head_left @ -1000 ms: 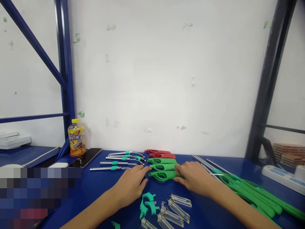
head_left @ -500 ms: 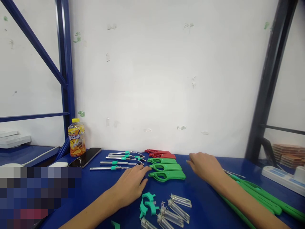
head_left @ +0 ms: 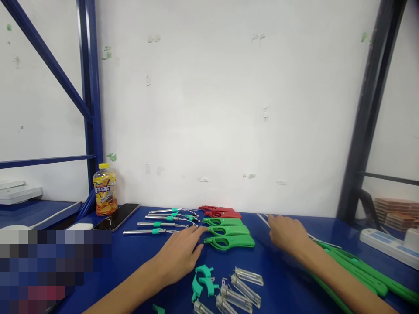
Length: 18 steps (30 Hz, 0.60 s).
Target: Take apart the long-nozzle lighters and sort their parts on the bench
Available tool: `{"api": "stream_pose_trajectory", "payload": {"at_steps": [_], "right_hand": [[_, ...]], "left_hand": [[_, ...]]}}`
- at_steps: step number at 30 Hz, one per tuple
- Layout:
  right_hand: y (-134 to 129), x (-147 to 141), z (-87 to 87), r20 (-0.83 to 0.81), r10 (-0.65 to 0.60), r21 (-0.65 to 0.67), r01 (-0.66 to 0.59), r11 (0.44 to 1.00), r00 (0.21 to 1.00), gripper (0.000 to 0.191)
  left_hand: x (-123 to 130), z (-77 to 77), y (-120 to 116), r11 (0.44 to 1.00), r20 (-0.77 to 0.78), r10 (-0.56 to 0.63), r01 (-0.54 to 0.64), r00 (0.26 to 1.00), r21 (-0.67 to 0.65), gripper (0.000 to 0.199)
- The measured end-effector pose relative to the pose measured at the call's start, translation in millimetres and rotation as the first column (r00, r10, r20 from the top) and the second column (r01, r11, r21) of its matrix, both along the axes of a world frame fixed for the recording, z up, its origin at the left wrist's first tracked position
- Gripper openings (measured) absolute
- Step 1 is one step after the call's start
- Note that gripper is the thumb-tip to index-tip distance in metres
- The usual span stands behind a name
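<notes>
My left hand (head_left: 185, 249) lies open on the blue table, palm down, fingers stretched toward the handles of the green lighter bodies (head_left: 229, 241). Behind these lie red lighter bodies (head_left: 224, 214). To its left are several metal lighter tubes (head_left: 140, 232) with teal clips and thin wires. My right hand (head_left: 287, 234) rests back-up over thin metal rods (head_left: 263, 220), which stick out on its left; another rod (head_left: 327, 243) shows on its right. Its fingertips are bent down and mostly hidden, so whether it grips a rod does not show.
Teal plastic pieces (head_left: 207, 285) and several clear fuel tanks (head_left: 244, 288) lie near the front. Long green lighter halves (head_left: 363, 272) sit under my right forearm. A phone (head_left: 118, 216) and drink bottle (head_left: 105, 192) stand left; a power strip (head_left: 389, 246) lies right.
My right hand has shifted a little right and toward me, uncovering rod ends on its left. The rod on its right has moved slightly the same way. My left hand stays put.
</notes>
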State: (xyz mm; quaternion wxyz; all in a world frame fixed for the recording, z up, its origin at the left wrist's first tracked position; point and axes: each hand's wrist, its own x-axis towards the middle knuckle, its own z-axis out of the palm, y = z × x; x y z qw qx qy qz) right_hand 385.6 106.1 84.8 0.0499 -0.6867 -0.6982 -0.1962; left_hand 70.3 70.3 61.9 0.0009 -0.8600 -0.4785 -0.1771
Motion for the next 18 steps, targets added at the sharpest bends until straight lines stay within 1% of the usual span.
{"api": "stream_pose_trajectory", "payload": {"at_steps": [4, 7, 9, 11, 13, 15, 16, 18], "right_hand": [[-8.3, -8.7, 16.0, 0.046, -0.006, 0.039, 0.005, 0.999, 0.999, 0.021], [-15.8, -17.7, 27.2, 0.054, 0.006, 0.078, -0.01, 0.997, 0.999, 0.022], [-19.9, -24.8, 31.1, 0.032, 0.07, 0.112, -0.073, 0.991, 0.997, 0.021], [-23.3, -32.4, 30.7, 0.007, 0.181, 0.139, -0.18, 0.974, 0.983, 0.021], [-26.6, -40.0, 26.6, 0.02, 0.31, 0.157, -0.309, 0.938, 0.951, 0.023], [-30.3, -46.3, 21.0, 0.083, 0.428, 0.15, -0.436, 0.887, 0.9, 0.032], [-32.3, -48.9, 18.3, 0.127, 0.479, 0.137, -0.494, 0.859, 0.869, 0.039], [-36.3, -52.7, 14.2, 0.203, 0.558, 0.112, -0.585, 0.803, 0.805, 0.053]], "left_hand": [[-0.4, 4.1, 1.4, 0.997, 0.062, 0.012, -0.017, 0.998, 0.077, 0.042], [1.4, 10.1, -1.0, 0.986, 0.151, -0.03, 0.004, 0.988, 0.167, 0.041], [3.8, 14.0, -4.4, 0.974, 0.216, -0.066, 0.016, 0.974, 0.227, 0.044], [6.1, 16.7, -7.7, 0.947, 0.244, -0.094, 0.011, 0.965, 0.322, 0.047], [7.5, 18.0, -9.4, 0.894, 0.19, -0.113, 0.017, 0.975, 0.447, 0.051], [7.6, 18.0, -8.6, 0.838, 0.075, -0.111, 0.053, 0.991, 0.544, 0.055], [7.3, 17.7, -7.5, 0.823, 0.016, -0.1, 0.074, 0.995, 0.563, 0.055], [6.5, 16.6, -4.3, 0.828, -0.086, -0.067, 0.103, 0.994, 0.551, 0.049]]}}
